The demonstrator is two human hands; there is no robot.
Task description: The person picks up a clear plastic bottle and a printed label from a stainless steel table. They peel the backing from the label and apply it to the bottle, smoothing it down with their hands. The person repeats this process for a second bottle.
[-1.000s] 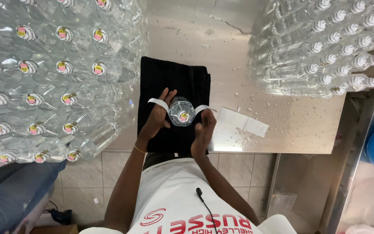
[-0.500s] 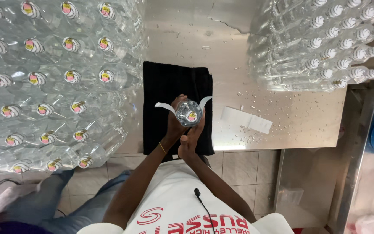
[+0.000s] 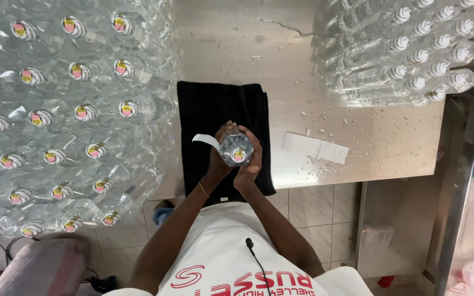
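While both hands close around it, the clear plastic water bottle [image 3: 236, 149] stands upright over the black towel [image 3: 215, 109], seen from straight above with its cap facing the camera. The left hand [image 3: 219, 156] wraps the bottle's left side, fingers curled tight against the plastic, a thin gold bracelet [image 3: 203, 189] on that wrist. The right hand [image 3: 248, 167] grips from the right and near side, thumb pressed along the bottle. A white label strip [image 3: 206, 140] sticks out to the left of the bottle, one end loose, the other tucked under the left hand's fingers. The towel lies flat on the steel table [image 3: 281, 66], which is dotted with water drops. Just right of the towel, 1 more white label [image 3: 315, 147] lies flat on the metal. Left of the person, shrink-wrapped packs of capped bottles [image 3: 56, 115] fill the view. At the far right corner, unlabelled bottles [image 3: 407, 55] lie stacked on their sides, white caps pointing right.
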